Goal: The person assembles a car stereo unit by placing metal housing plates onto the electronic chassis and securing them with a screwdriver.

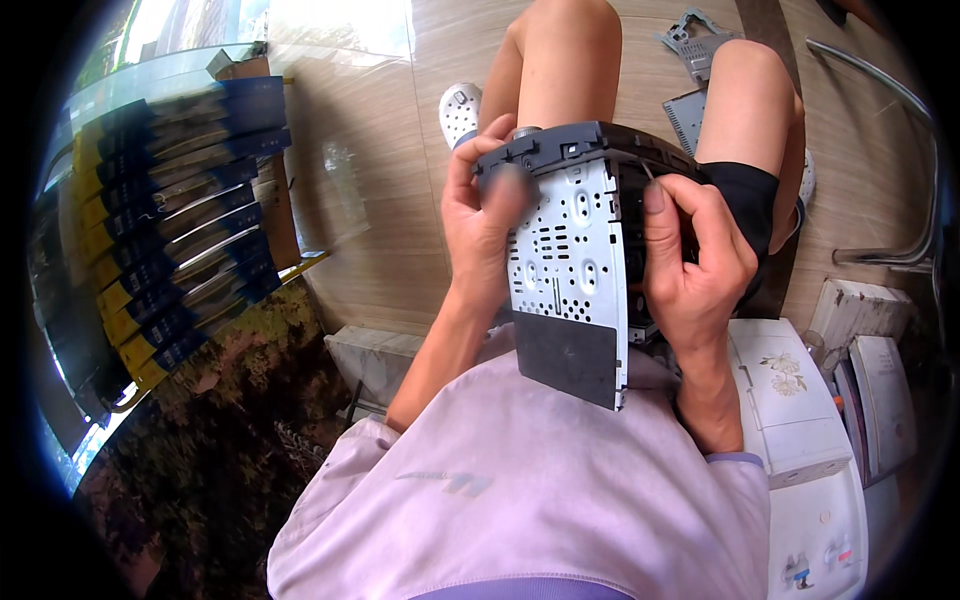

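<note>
We hold a metal-cased unit (565, 240) before our pale shirt (560, 490).
Our left hand (476, 225) grips its black front panel (590, 142) at one end; our right hand (700, 255) pinches a slim rod (647, 172) near the other.

Toward one o'clock from the centre, the perforated casing (548, 215) is showing smooth, satin sheet metal, while the dark patch (568, 358) at its six o'clock end is looking flat and matt. The front frame (580, 140) at its twelve o'clock end is appearing as moulded black plastic with a dull sheen. At six o'clock the shirt (540, 510) is presenting soft, matt cloth. The floor (385, 190) at eleven o'clock is gleaming, smooth with a wood-like grain. The bent tube (880, 72) at two o'clock is shining like polished metal. Toward ten o'clock, the stacked packages (135, 260) are catching light on glossy printed faces. At four o'clock the white box (785, 395) is looking like smooth, hard plastic.
</note>
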